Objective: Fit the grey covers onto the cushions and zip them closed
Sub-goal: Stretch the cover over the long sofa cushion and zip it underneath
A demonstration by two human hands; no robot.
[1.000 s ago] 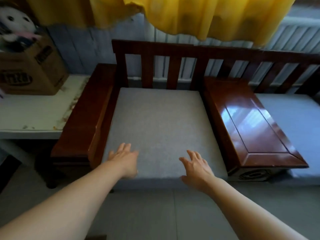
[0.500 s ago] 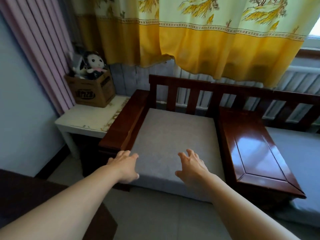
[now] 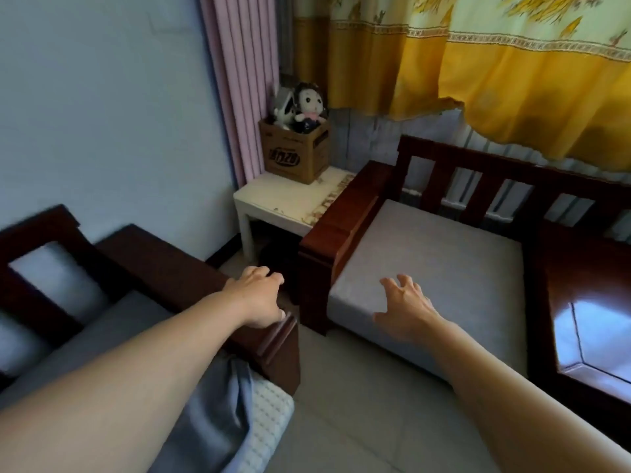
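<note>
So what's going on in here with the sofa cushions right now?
A person is mid-job covering cushions, with both hands free. The left hand hovers over a wooden armrest, and the right hand is spread above the grey-covered seat cushion. Lower down, a white cushion sits only partly inside a loose grey cover.

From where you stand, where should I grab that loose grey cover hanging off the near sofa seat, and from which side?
Take the grey cover at its hanging folds by the seat's front edge, where it drapes over the white quilted cushion. Come from the floor side with the left hand, which is nearest. The bunched folds give the fingers something to pinch; further back the forearm hides it.
</note>
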